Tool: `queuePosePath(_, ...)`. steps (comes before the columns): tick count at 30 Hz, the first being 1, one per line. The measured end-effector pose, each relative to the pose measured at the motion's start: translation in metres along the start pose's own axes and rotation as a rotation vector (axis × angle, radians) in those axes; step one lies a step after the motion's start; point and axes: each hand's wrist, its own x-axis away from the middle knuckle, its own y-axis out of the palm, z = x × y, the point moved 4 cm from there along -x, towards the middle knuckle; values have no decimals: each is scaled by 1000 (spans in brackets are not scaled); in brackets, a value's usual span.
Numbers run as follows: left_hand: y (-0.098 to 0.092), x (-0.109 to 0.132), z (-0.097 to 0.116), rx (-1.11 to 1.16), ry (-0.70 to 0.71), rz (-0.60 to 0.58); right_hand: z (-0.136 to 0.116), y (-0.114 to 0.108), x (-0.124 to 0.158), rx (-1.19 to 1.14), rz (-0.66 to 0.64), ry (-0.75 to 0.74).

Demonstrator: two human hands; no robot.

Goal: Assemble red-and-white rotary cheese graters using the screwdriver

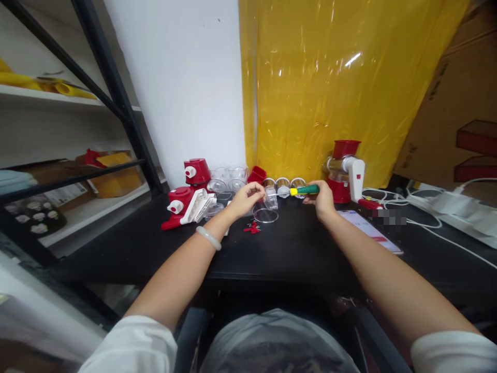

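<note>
The left hand (248, 200) appears pinched on the edge of a clear plastic part (271, 202), seemingly to steady it above the counter (272, 264). The right hand (323, 199) is wrapped around the handle of a screwdriver (306, 190), held nearly level, presumably so its shaft points at that part. Small red pieces (253, 228) lie just in front, perhaps for easy reach; metal drums (283, 187) sit behind, seemingly out of the way.
</note>
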Motion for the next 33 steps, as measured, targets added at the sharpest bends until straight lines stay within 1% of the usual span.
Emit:
queuePosePath(2,0,0,1,-1,1,-5,-1,1,0,-11,2,5)
queuePosePath(7,0,0,1,-4,12,-1,-1,0,-2,-10,26,-38)
queuePosePath(14,-2,-1,-4,49,19,-16,5,-2,-6,94,10,-122)
queuePosePath(19,-4,-1,-5,72,27,-28,5,-3,-5,157,21,-112)
queuePosePath(23,-4,-1,-6,75,30,-46,3,-4,-3,192,56,-94)
queuePosePath(26,-4,0,-4,40,45,-37,2,-4,-2,218,83,-88)
queuePosePath(33,-2,2,3,-101,99,-26,1,-5,-1,249,90,-83)
